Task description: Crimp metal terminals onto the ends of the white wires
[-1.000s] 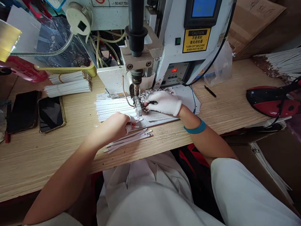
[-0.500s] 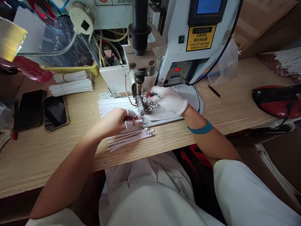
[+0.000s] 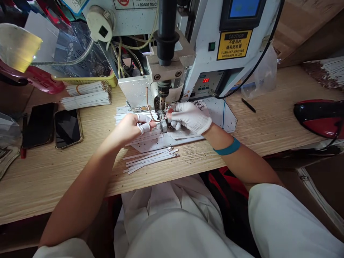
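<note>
My left hand (image 3: 133, 127), with white finger cots on some fingers, is closed in a pinch just left of the soldering tip (image 3: 162, 105). It appears to pinch a flat white strip, mostly hidden by the fingers. From the right, my right hand (image 3: 190, 116) in a white glove reaches to the same tip, its thumb and forefinger pinched together; anything held there is too small to make out. A small metal block (image 3: 163, 126) stands under the tip, between the hands. White strips (image 3: 150, 138) lie on the work plate (image 3: 228, 116) beneath my left hand.
More loose strips (image 3: 152, 159) lie in front of the plate. Two phones (image 3: 68, 128) and bundled strips (image 3: 87, 100) are to the left. The soldering machine (image 3: 204, 61) rises behind, its bent copper tube (image 3: 147, 104) close to my left fingers. A black-and-red device (image 3: 319, 118) sits right.
My left hand has moved up and away from the plate's front edge to the soldering tip, bringing the white strip. My right hand's fingers have closed in near the tip. The camera view has shifted slightly.
</note>
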Available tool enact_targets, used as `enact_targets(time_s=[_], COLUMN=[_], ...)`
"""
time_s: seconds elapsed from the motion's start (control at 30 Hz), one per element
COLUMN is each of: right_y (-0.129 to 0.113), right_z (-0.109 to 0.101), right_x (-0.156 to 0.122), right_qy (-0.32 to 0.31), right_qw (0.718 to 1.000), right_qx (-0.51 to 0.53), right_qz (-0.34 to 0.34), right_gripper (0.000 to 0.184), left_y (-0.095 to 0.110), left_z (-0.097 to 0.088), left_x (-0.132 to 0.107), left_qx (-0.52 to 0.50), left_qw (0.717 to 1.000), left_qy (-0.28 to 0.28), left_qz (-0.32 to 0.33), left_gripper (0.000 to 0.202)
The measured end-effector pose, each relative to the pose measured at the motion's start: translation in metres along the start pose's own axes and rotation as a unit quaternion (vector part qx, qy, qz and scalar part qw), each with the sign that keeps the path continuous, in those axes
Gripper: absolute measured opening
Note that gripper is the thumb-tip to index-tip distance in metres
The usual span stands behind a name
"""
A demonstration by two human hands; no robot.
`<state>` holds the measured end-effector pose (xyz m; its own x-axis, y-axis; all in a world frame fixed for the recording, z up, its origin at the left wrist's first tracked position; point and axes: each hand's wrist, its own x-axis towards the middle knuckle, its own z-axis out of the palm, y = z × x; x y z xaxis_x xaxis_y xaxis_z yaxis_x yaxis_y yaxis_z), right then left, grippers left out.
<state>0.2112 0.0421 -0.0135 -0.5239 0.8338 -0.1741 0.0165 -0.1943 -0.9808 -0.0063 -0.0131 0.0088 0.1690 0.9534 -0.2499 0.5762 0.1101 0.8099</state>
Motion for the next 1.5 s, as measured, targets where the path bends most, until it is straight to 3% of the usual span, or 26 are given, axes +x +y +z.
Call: enact_targets(time_s=[0.23, 0.4, 0.6, 0.87, 1.5], right_y=[0.001, 0.002, 0.001, 0.002, 0.003], right_z=[0.002, 0.002, 0.006, 0.007, 0.009], right_x=[0.003, 0.004, 0.004, 0.004, 0.003], right_qy=[-0.043, -0.070, -0.053, -0.040, -0.040], right_qw=[0.998, 0.997, 0.998, 0.997, 0.997], right_qx=[0.028, 0.038, 0.045, 0.065, 0.061], right_qz=[0.028, 0.007, 0.013, 0.022, 0.020], right_gripper=[0.009, 0.009, 0.012, 0.014, 0.019], left_y=[0.002, -0.001, 0.001, 0.002, 0.004], left_z=[0.002, 0.004, 0.008, 0.008, 0.008], left_x=[0.002, 0.006, 0.007, 0.010, 0.009], left_qx=[-0.045, -0.066, -0.043, 0.008, 0.019], left_qw=[0.999, 0.997, 0.998, 0.999, 0.999], left_qy=[0.019, 0.011, 0.022, 0.042, 0.030], left_qz=[-0.017, -0.033, -0.037, 0.004, -0.040], left_gripper=[0.034, 0.030, 0.029, 0.028, 0.034])
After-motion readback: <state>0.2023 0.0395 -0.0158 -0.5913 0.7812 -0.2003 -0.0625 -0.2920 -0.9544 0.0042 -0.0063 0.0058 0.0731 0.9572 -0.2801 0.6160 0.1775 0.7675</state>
